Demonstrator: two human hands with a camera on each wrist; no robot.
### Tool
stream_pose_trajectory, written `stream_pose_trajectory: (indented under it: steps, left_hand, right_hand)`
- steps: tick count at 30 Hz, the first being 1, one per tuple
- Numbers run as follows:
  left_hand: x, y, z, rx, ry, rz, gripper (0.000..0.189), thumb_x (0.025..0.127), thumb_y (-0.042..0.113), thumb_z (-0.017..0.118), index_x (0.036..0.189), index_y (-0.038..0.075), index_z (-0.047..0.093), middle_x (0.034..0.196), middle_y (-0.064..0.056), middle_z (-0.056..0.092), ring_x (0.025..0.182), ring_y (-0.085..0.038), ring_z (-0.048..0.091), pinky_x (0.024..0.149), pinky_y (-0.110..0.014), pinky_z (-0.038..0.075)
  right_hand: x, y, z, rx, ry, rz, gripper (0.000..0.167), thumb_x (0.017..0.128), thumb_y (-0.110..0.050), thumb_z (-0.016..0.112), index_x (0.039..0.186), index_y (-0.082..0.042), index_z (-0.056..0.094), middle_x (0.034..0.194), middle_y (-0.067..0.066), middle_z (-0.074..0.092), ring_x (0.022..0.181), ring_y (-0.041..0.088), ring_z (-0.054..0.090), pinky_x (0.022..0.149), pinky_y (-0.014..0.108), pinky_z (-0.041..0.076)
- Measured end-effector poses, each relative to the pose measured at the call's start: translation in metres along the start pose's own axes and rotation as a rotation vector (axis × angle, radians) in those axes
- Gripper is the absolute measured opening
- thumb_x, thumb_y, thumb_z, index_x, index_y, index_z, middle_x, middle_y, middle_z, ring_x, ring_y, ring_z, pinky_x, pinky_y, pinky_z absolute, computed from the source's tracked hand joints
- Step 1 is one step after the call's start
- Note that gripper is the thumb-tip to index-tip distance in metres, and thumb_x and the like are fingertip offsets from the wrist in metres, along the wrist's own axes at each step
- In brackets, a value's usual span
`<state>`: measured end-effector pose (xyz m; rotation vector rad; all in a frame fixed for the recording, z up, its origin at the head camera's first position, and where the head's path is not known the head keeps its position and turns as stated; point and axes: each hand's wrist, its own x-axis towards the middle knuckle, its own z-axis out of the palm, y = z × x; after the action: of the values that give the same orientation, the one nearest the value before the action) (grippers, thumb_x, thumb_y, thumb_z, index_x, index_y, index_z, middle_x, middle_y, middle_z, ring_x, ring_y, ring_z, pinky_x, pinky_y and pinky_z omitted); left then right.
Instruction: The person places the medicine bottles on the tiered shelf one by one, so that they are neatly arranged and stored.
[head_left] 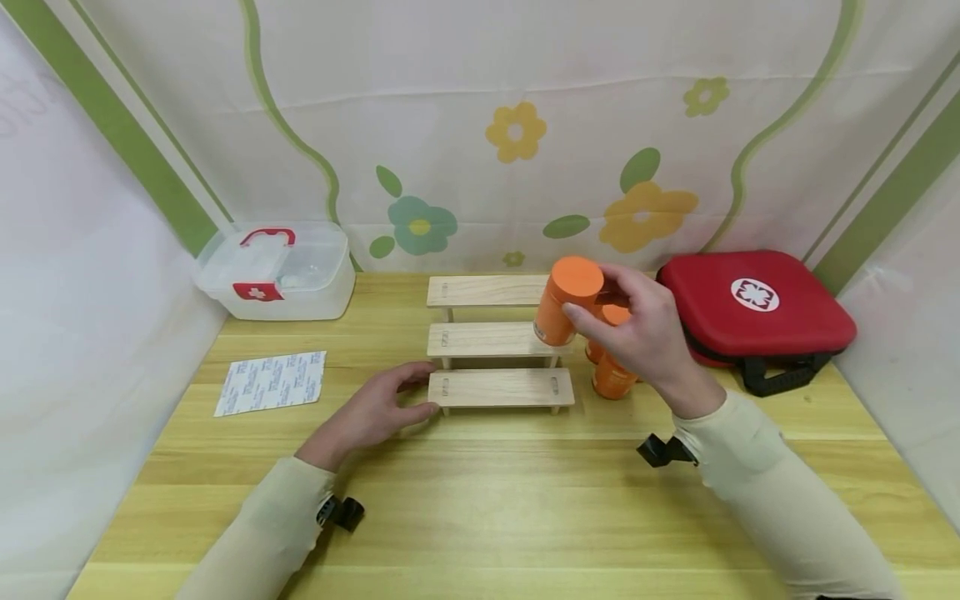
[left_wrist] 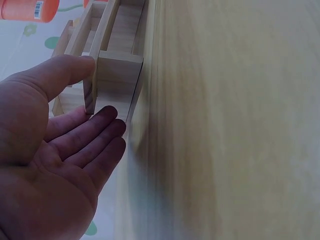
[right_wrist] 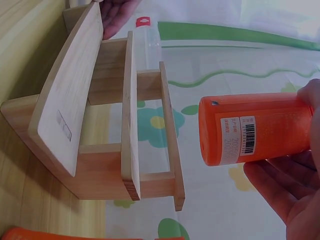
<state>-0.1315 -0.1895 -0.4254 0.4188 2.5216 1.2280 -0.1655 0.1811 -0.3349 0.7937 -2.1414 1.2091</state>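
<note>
My right hand [head_left: 637, 333] holds an orange bottle [head_left: 566, 304] with an orange cap, tilted and raised over the right part of a three-step wooden stand [head_left: 498, 387]. A label with a barcode [right_wrist: 248, 135] shows near the bottle's base in the right wrist view. My left hand [head_left: 378, 408] is at the stand's left end. Its thumb and index fingertip bracket the lowest board's end [left_wrist: 91, 90], while the other fingers extend beside the stand's side. More orange bottles [head_left: 613, 379] stand to the right of the stand, partly hidden behind my right hand.
A clear box [head_left: 315, 275] with a red handle and latch sits at the back left. In front of it lies a printed blister sheet [head_left: 272, 383]. A red first-aid case [head_left: 757, 308] occupies the back right. A patterned curtain [head_left: 450, 108] closes off the table's back.
</note>
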Motion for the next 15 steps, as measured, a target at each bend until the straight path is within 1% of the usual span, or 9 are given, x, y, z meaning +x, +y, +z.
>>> stream_pose_trajectory:
  steps: [3,7,12,15]
  left_hand:
    - [0.000,0.001,0.000,0.000,0.000,-0.002,0.064,0.100,0.026,0.080,0.156,0.009,0.055,0.156,-0.015,0.060,0.148,-0.037,0.055,0.126,-0.057,0.042]
    - [-0.001,0.001,0.000,0.002,0.000,-0.001,0.064,0.100,0.026,0.080,0.156,0.008,0.054,0.156,-0.015,0.061,0.147,-0.037,0.055,0.126,-0.057,0.042]
    - [-0.001,0.000,0.000,0.004,0.001,0.000,0.064,0.100,0.026,0.080,0.156,0.009,0.055,0.155,-0.014,0.061,0.147,-0.036,0.056,0.126,-0.057,0.042]
    - [-0.001,0.001,0.000,0.001,0.002,-0.002,0.064,0.099,0.026,0.080,0.156,0.009,0.055,0.155,-0.014,0.061,0.147,-0.036,0.056,0.126,-0.057,0.042]
  right_hand:
    - [0.003,0.001,0.005,-0.006,-0.018,-0.004,0.051,0.080,-0.001,0.088,0.127,0.009,0.071,0.109,0.021,0.079,0.097,-0.005,0.068,0.088,0.010,0.058]
    - [0.008,0.000,0.012,0.002,-0.047,0.001,0.051,0.082,-0.003,0.088,0.128,0.008,0.070,0.112,0.019,0.079,0.096,0.005,0.072,0.088,0.013,0.060]
    - [0.014,-0.002,0.020,0.015,-0.071,0.049,0.051,0.085,-0.005,0.089,0.131,0.006,0.070,0.114,0.016,0.079,0.097,0.017,0.075,0.088,0.014,0.061]
    - [0.019,-0.002,0.025,0.027,-0.087,0.088,0.050,0.087,-0.007,0.088,0.133,0.003,0.070,0.116,0.013,0.079,0.099,0.020,0.075,0.089,0.016,0.062]
